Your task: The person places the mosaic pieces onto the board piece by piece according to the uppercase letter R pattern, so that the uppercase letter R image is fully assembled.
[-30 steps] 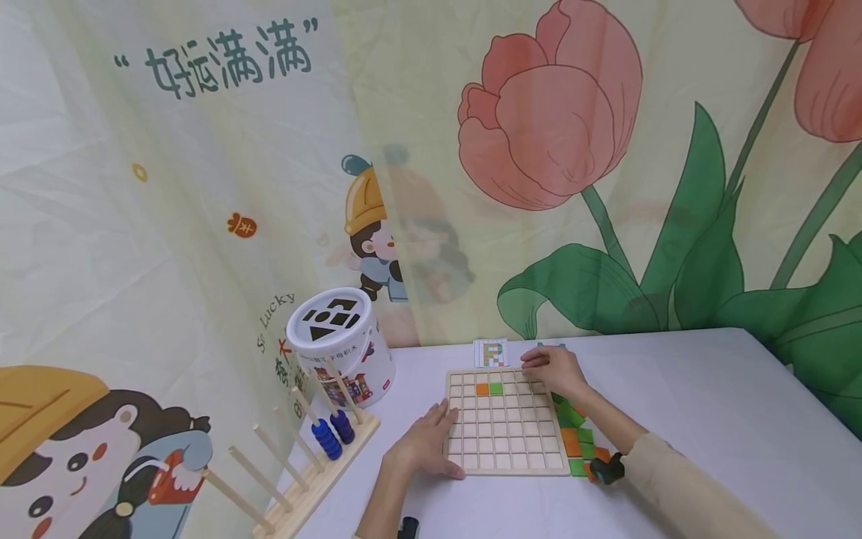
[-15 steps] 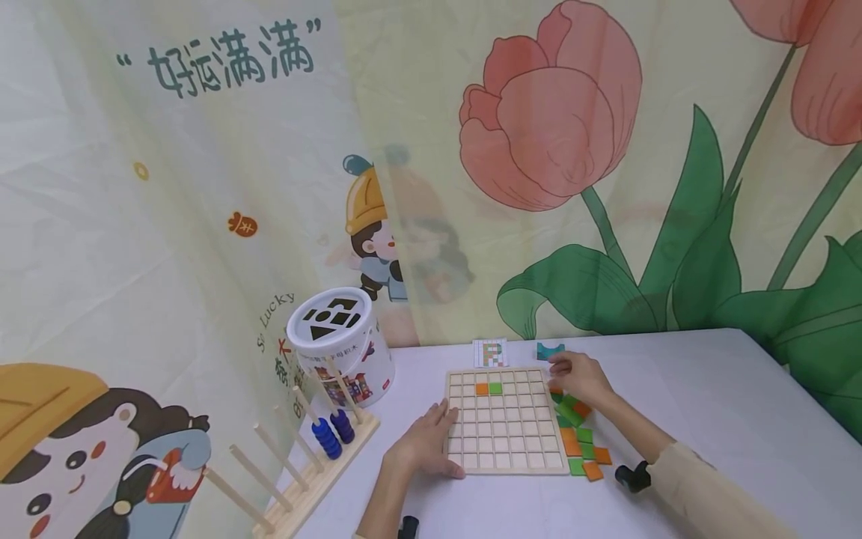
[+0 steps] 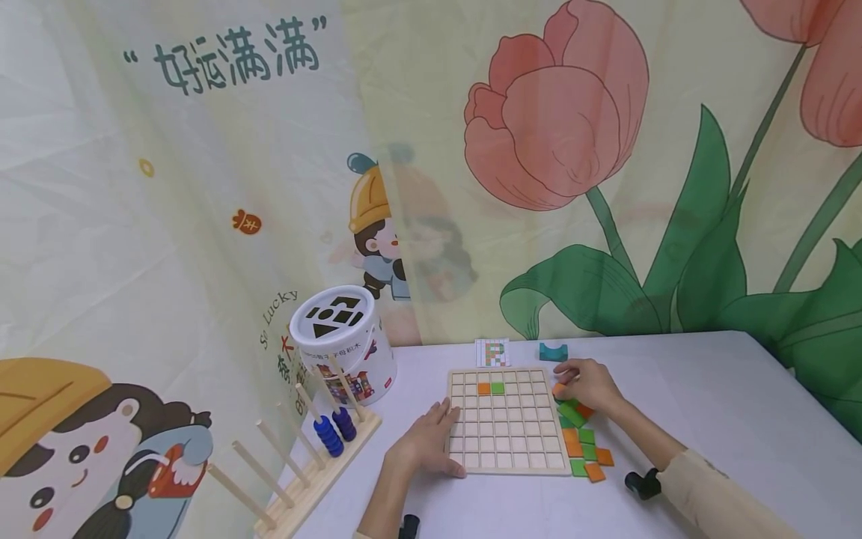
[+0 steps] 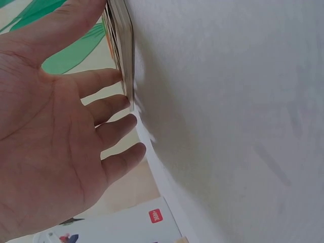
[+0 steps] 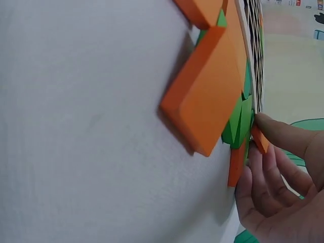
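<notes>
A wooden grid board (image 3: pixel 509 424) lies on the table, with one orange tile (image 3: pixel 484 388) and one green tile (image 3: pixel 497 388) side by side in its second row. My left hand (image 3: pixel 426 442) rests against the board's left edge, fingers spread and fairly straight; the left wrist view shows its fingertips at the edge. Beyond the board's upper right side, my right hand (image 3: pixel 592 383) pinches a small orange square tile (image 5: pixel 260 138) between thumb and fingers. Just below that hand, loose green tiles (image 3: pixel 587 436) and orange tiles (image 3: pixel 604 456) lie in a pile along the board's right edge.
A pattern card (image 3: pixel 493 352) and a teal arch block (image 3: pixel 554 352) lie behind the board. On the left stand a wooden peg rack (image 3: pixel 323 464) with blue beads and a white shape-sorter bucket (image 3: pixel 346 348). A printed curtain hangs behind the table.
My right hand has moved right and toward me, from the board's upper right corner to the tile pile, where it now pinches an orange tile. The left hand stays put.
</notes>
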Tool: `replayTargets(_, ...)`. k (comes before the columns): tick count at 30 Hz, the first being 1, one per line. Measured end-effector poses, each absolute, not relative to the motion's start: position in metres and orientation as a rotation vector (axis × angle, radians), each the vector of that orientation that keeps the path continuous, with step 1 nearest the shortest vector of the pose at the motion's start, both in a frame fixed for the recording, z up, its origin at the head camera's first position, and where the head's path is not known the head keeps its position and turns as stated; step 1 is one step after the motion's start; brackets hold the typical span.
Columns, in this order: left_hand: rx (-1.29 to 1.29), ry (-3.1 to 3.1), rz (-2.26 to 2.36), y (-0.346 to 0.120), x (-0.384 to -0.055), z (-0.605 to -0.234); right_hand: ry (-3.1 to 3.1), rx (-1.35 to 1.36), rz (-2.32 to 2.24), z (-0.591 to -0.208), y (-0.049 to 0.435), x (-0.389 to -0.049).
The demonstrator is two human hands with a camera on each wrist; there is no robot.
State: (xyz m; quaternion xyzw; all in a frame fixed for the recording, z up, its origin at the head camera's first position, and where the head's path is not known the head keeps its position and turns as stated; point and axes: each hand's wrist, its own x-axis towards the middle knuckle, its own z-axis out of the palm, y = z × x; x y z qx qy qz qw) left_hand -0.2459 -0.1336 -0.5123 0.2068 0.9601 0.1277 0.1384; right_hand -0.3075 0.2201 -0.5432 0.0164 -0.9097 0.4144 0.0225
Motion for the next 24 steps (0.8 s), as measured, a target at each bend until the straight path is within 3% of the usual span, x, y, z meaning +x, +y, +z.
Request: replayTargets(24,0.592,2.788,0.318,-0.131,-0.245,-0.510,-2.694,0.047,1.518,-0.538,0.200,-0.323)
